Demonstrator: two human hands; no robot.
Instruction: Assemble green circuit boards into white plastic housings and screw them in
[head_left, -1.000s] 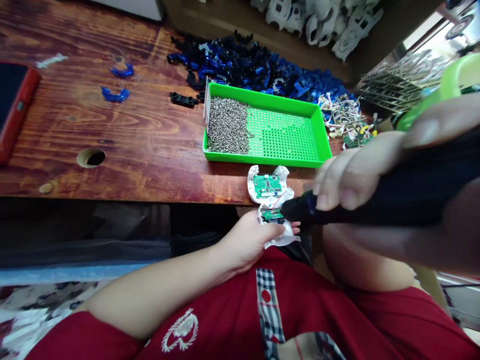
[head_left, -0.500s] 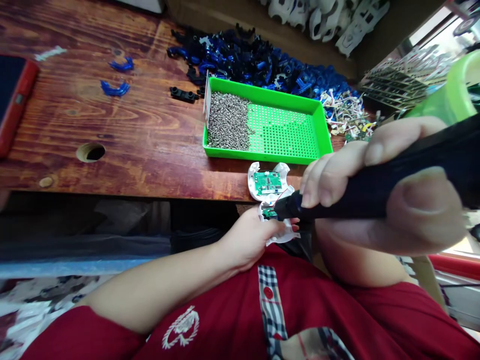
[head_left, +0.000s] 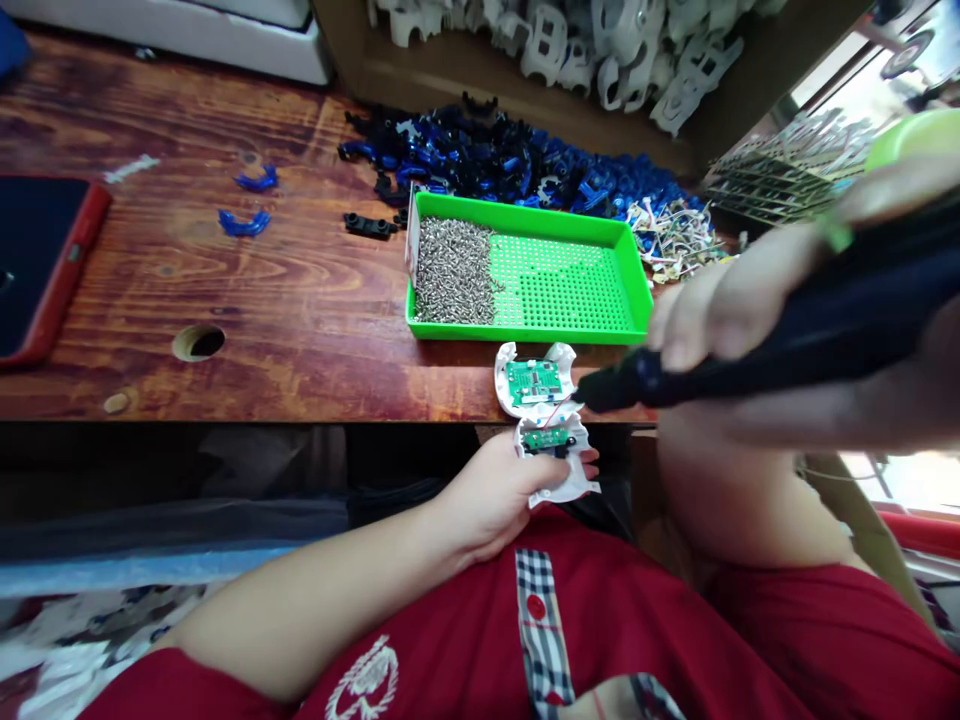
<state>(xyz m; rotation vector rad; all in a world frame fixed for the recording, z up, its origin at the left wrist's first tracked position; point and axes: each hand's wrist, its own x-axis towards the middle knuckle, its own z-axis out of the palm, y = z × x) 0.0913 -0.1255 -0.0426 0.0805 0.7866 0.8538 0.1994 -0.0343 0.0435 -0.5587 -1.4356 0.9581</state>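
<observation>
My left hand point(head_left: 495, 490) is closed around a white plastic housing half point(head_left: 574, 487), its thumb pressed inside the shell. A small green circuit board point(head_left: 546, 438) sits in that half. Just beyond it, a second white housing half point(head_left: 507, 402) with a larger green circuit board point(head_left: 534, 380) rests at the table's front edge; a thin red wire runs between the two. Blurred by motion, my right hand point(head_left: 750, 300) grips a black electric screwdriver point(head_left: 626, 387). Its tip points left, beside the second housing half; whether it touches anything I cannot tell.
A green tray point(head_left: 525, 332) with a heap of small screws point(head_left: 454, 270) stands behind the housings. Piled behind it are blue and black plastic parts point(head_left: 517, 160) and wired connectors point(head_left: 671, 235). White shells point(head_left: 547, 45) fill a cardboard box. A red-cased phone point(head_left: 71, 260) lies left.
The screwdriver in my right hand has pulled up and away from the small board, uncovering it. My left hand keeps hold of the housing half. The camera view has shifted slightly.
</observation>
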